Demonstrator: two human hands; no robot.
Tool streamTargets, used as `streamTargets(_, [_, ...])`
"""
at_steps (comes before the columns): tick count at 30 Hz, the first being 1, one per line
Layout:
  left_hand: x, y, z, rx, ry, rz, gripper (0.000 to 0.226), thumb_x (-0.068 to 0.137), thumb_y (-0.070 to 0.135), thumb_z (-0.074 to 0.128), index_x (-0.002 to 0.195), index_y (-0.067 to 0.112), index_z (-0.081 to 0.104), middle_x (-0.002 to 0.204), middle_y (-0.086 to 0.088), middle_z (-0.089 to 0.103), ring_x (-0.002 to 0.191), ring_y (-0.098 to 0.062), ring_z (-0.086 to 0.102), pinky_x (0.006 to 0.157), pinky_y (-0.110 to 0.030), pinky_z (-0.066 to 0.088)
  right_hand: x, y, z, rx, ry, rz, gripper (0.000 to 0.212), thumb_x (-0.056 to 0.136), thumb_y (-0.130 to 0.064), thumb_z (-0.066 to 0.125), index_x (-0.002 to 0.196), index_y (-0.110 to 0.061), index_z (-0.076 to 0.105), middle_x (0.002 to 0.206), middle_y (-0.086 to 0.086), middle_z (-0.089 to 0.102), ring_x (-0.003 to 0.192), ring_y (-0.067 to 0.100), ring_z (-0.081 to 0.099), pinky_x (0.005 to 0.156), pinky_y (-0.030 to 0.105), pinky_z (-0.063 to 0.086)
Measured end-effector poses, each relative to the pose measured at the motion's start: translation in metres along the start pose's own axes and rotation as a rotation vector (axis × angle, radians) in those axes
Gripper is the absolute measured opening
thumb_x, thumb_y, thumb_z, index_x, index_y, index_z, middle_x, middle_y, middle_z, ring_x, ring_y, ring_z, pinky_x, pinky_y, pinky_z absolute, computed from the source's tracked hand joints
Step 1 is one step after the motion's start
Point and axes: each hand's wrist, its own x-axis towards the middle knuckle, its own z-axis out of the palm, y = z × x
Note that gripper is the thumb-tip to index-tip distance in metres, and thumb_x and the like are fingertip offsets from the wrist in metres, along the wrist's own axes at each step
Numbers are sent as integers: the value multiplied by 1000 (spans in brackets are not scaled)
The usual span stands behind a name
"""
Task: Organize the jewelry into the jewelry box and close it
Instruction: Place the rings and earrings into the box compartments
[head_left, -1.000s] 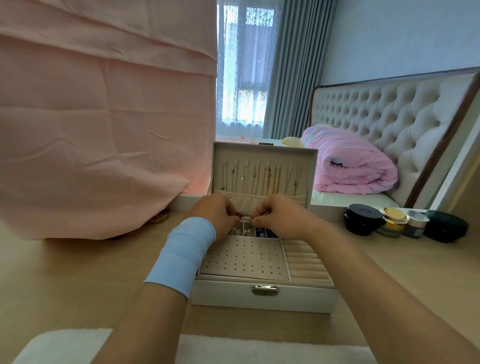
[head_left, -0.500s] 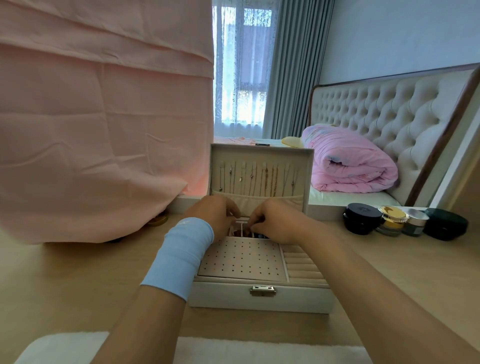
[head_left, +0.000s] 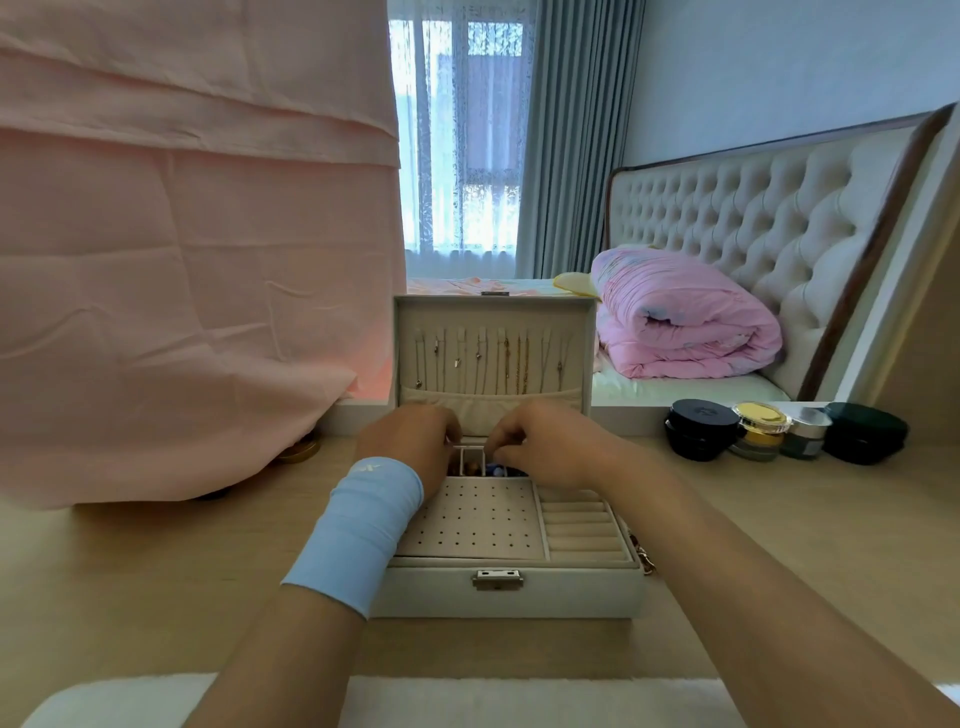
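The white jewelry box (head_left: 571, 592) sits open beneath both hands, its lid (head_left: 493, 317) upright just beyond them with necklaces (head_left: 514, 364) hanging inside. The left hand (head_left: 410, 441) and right hand (head_left: 550, 444) curl their fingers down into the rear compartments; whether either pinches anything, I cannot tell. Cosmetic jars (head_left: 748, 428) stand right of the right hand, and a pink cloth (head_left: 182, 260) hangs left of the left hand.

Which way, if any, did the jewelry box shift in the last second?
No. The jewelry box keeps its gap to the black jar; the whole scene slid left together, so camera motion.
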Motion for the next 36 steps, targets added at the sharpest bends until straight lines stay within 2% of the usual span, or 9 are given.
streamTargets(2, [-1,1,1,12,-44,2,16,91,27,56,96,35,69,108,4,66,94,-21,61,77,-27,48,-6,5,-4,19,14,0,18,96,-21,64,105,-27,78,97,-15,67,91,5,62,84,24,50])
streamTargets(5, [-1,0,-2,18,-78,-11,19,92,32,55,97,32,74,105,2,67,91,-21,62,78,-28,50,-15,15,-15,28,33,8,17,97,-22,63,107,-28,76,103,-15,66,96,4,61,91,26,50])
streamTargets(11, [-12,40,-22,-180,72,100,17,94,38,57,104,31,69,103,11,63,90,-12,59,87,-32,52,-48,58,-43,51,67,123,17,98,-26,63,111,-30,74,113,-11,66,103,7,60,91,24,46])
streamTargets(15, [-10,92,-16,-299,-48,202,18,93,42,58,108,35,65,101,16,64,88,-6,59,84,-28,51,-70,88,-49,1,80,196,17,97,-25,64,109,-32,74,106,-13,66,98,4,62,88,23,50])
streamTargets(20, [8,140,7,-246,-159,255,20,92,37,59,111,33,66,107,12,66,94,-11,60,87,-29,50,-81,112,-45,-25,-69,254,29,93,-20,70,119,-33,71,107,-11,64,97,6,62,90,28,53])
streamTargets(22, [13,151,16,-245,-177,259,18,92,35,59,108,34,68,107,12,66,96,-12,60,87,-29,50,-81,119,-41,-30,-62,250,29,93,-21,71,119,-33,71,107,-11,64,96,6,62,87,27,52])
streamTargets(30, [22,149,40,-283,-101,304,15,89,33,63,102,37,69,100,16,65,103,-12,53,91,-35,49,-74,132,-36,45,40,197,9,92,-25,71,93,-31,77,94,-15,71,87,3,66,85,32,57])
streamTargets(34, [23,144,44,-367,-90,298,15,88,37,64,102,38,66,95,20,65,91,-7,54,85,-30,49,-77,133,-41,231,98,195,10,95,-20,67,92,-23,76,90,-6,73,61,7,66,63,26,55])
streamTargets(36, [23,141,42,-438,-98,268,13,87,39,67,99,37,66,90,19,65,86,-5,57,80,-25,48,-78,128,-45,330,150,181,9,96,-18,67,95,-18,75,89,-2,75,55,12,65,61,30,56])
